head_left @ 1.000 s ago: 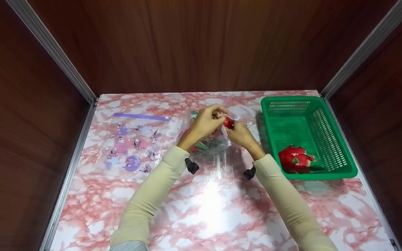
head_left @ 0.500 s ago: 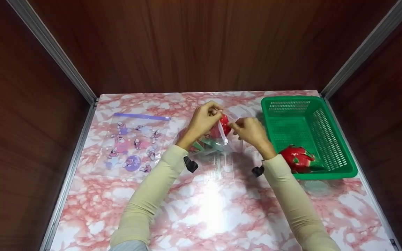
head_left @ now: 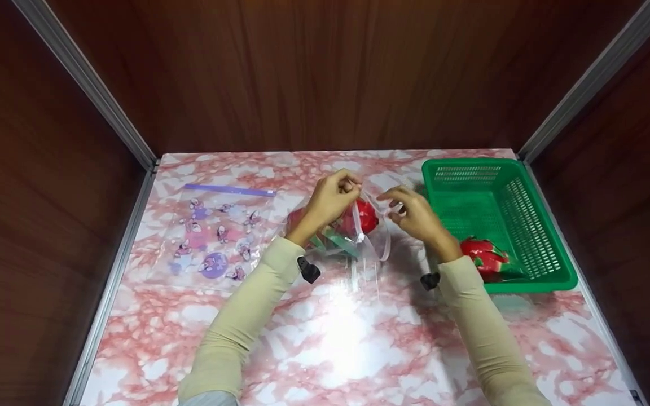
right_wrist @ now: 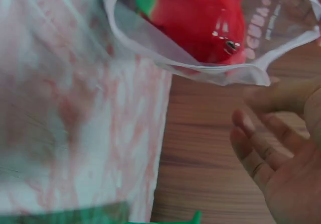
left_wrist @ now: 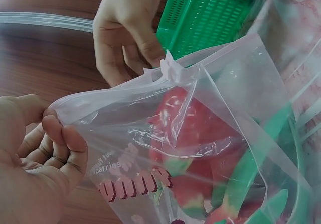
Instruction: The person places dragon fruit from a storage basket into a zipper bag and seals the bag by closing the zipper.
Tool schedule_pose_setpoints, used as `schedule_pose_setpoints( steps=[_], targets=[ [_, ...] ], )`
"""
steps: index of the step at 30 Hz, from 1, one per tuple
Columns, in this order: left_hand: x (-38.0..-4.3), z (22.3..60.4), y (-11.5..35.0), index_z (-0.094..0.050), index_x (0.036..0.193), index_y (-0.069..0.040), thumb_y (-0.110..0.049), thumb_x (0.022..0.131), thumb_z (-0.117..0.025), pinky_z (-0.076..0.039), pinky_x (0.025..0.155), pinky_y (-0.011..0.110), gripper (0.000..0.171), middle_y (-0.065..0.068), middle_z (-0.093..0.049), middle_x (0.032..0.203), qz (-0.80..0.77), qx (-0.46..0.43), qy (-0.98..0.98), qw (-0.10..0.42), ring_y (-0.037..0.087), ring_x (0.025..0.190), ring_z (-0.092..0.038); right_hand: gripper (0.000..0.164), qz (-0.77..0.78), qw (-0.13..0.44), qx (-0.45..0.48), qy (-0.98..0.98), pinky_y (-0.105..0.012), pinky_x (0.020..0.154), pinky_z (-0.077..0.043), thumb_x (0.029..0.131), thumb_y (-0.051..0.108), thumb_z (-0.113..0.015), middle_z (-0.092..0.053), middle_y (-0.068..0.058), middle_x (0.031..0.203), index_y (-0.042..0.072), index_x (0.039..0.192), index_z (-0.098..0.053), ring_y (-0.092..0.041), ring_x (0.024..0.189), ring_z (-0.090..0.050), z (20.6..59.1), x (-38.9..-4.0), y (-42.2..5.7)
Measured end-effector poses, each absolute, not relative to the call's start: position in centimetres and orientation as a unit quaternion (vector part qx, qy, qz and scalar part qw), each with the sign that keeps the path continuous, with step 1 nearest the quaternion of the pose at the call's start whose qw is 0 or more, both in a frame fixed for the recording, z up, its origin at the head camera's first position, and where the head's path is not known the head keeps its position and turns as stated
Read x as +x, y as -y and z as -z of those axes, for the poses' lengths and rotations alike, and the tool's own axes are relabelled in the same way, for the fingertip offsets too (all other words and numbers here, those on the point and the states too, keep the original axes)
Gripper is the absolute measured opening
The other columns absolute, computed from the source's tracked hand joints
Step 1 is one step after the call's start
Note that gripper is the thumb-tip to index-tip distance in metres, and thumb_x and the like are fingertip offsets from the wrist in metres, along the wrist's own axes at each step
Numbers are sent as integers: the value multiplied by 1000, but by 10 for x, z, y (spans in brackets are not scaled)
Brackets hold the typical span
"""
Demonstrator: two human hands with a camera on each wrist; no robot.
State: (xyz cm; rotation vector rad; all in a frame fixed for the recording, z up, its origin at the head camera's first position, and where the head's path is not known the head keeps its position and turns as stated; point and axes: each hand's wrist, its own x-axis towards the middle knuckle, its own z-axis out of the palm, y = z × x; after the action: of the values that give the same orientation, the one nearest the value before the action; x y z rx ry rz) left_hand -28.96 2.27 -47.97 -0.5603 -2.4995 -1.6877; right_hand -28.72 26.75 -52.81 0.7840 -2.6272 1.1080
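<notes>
Pinching the clear bag, left fingers curled

Bag btm cut off, L-wrist view; basket blurred, R-wrist.

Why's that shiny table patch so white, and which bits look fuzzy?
Head view: glare on the marble-patterned table, probably a lamp reflecting; left wrist view: shiny streaks on the held zip bag; right wrist view: the right hand has a smeared thumb, and the green basket is blurry.

This is a work booth. Wood-grain panels wall three edges of the table; metal posts mark far corners.
</notes>
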Motion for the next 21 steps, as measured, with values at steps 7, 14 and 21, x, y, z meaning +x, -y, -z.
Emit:
schedule_pose_setpoints(
  steps=[7, 14, 21],
  targets=[
    [-288, 481, -21, -74, 109, -2, -6, 97, -67, -43, 69, 18, 14, -5, -61, 81, 544, -178, 819, 34, 7, 75, -54, 18, -374, 103, 296, 873, -56, 76, -63, 88, -10, -79, -78, -14, 108, 4, 101, -80, -37, 99, -73, 539, -285, -262],
    [-288, 482, -16, -74, 110, -1, -6, 98, -68, -43, 65, 18, 14, -6, -60, 80, 563, -168, 808, 35, 6, 73, -53, 12, -370, 161, 309, 861, -46, 71, -63, 88, -4, -82, -81, -10, 95, 7, 93, -84, -28, 86, -71, 540, -283, -262],
    [-291, 479, -5, -75, 110, 0, -5, 99, -67, -43, 67, 18, 15, -7, -58, 77, 582, -173, 794, 41, 7, 73, -52, 6, -412, 173, 271, 852, -33, 80, -57, 89, 0, -80, -80, -10, 92, 5, 91, -82, -27, 91, -73, 534, -280, -259]
  ],
)
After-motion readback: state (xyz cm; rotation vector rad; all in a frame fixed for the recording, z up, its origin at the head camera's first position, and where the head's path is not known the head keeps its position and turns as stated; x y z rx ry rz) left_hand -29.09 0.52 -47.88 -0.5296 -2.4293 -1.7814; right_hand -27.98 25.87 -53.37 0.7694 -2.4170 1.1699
